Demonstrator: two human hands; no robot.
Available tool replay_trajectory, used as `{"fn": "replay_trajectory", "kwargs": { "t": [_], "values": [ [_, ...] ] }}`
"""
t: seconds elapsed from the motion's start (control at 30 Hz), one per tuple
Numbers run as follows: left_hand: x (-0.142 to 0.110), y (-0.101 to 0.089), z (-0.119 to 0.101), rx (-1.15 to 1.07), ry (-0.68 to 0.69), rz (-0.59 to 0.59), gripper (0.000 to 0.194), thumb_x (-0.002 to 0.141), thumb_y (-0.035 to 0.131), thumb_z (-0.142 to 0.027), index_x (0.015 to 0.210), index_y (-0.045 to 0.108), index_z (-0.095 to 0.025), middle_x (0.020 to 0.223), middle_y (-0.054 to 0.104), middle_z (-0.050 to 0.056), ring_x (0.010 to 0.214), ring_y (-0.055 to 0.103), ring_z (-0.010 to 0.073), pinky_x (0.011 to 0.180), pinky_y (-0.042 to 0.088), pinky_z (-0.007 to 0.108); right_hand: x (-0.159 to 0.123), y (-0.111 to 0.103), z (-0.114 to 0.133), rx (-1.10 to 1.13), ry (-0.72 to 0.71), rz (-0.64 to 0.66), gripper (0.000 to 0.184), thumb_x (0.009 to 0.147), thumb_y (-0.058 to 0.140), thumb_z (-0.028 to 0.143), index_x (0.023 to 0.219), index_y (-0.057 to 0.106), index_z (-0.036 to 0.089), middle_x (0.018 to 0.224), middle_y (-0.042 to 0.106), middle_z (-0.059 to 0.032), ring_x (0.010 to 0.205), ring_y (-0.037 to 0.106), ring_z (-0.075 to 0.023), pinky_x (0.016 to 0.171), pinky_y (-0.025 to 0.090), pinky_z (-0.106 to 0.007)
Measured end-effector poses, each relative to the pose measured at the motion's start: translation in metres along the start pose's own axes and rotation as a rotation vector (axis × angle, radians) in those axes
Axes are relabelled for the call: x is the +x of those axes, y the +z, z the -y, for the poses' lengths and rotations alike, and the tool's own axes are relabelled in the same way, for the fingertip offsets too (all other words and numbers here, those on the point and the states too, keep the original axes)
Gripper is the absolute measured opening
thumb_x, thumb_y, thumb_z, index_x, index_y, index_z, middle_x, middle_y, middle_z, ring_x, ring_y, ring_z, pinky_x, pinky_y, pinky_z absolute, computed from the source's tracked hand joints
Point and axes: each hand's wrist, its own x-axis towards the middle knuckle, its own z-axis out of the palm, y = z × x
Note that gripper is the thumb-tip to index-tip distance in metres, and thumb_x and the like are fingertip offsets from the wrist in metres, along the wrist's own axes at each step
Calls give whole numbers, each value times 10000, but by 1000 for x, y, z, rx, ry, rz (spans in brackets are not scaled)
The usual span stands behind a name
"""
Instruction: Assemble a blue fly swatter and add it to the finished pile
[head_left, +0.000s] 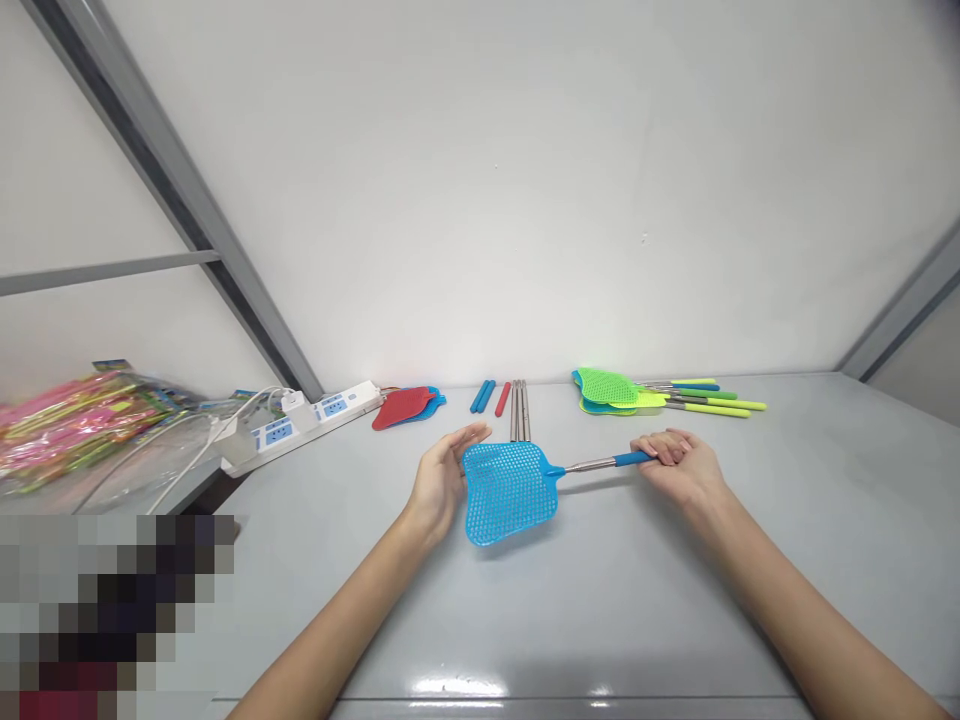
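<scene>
A blue fly swatter is held just above the table, its perforated head to the left and its metal rod running right into a blue grip. My right hand is closed around the end of that grip. By the left edge of the swatter head is my left hand, its fingers stretched out and partly hidden behind the head. Whether those fingers touch the plastic, I cannot tell. Behind the swatter lie several metal rods, a red grip and two blue grips.
Red and blue swatter heads lie at the back left, beside a white power strip with cables. Several swatters with green and blue parts are piled at the back right. Bagged colourful goods sit far left. A wall closes the table's back.
</scene>
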Motion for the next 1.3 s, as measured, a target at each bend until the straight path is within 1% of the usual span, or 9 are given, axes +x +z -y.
{"fn": "replay_trajectory", "kwargs": {
  "t": [0.1,0.3,0.4,0.53,0.67,0.77,1.03,1.17,1.3],
  "values": [
    [-1,1,4,88,-41,-20,265,701,513,-272,944,543,-171,938,605,53,786,583,171,645,449,259,3,-1,5,17,-64,-9,292,670,264,54,546,26,169,393,36,69,292,112,-70,322,228,-207],
    [-10,7,12,163,-119,212,274,729,509,-277,968,538,-146,999,583,94,868,555,194,714,435,298,9,-4,12,82,-114,-65,279,626,280,56,534,44,173,376,54,67,284,134,-79,320,235,-221],
    [-14,9,16,188,-128,266,289,733,520,-265,998,528,-151,1036,565,104,877,546,188,700,437,286,10,-5,12,76,-92,-72,274,621,280,51,532,54,175,373,63,67,283,134,-80,319,229,-222],
    [-14,9,17,199,-134,244,276,733,522,-256,989,532,-154,1003,581,99,838,561,176,656,449,260,9,-6,9,30,-75,-61,285,628,274,34,539,43,174,382,48,69,280,126,-78,322,231,-220],
    [-14,10,16,138,-155,214,265,718,531,-206,976,541,-145,1023,583,105,881,565,198,761,444,310,9,-7,7,15,-60,-55,286,641,272,39,540,40,174,382,46,69,280,127,-77,324,230,-217],
    [-13,11,17,105,-184,166,255,704,538,-187,956,548,-153,1005,596,97,866,575,205,763,447,332,9,-8,6,-4,-63,-46,285,646,269,42,542,36,170,381,50,67,280,133,-76,326,230,-216],
    [-10,6,23,38,-212,139,273,704,545,-261,938,570,-123,983,606,100,878,561,202,758,441,322,5,-3,7,16,-64,-67,286,650,260,35,543,31,169,386,35,67,280,121,-76,322,227,-215],
    [-12,7,22,60,-254,142,310,699,557,-267,980,558,-135,995,599,95,839,568,188,688,456,294,5,-4,7,4,-61,-50,283,658,253,34,542,33,169,381,45,68,278,125,-75,326,227,-212],
    [-13,8,22,123,-274,185,289,692,569,-282,937,561,-128,934,612,98,705,584,153,556,453,236,9,-8,8,-34,-86,-1,288,653,258,28,542,31,167,369,66,69,273,143,-70,337,234,-212]
  ]
}}
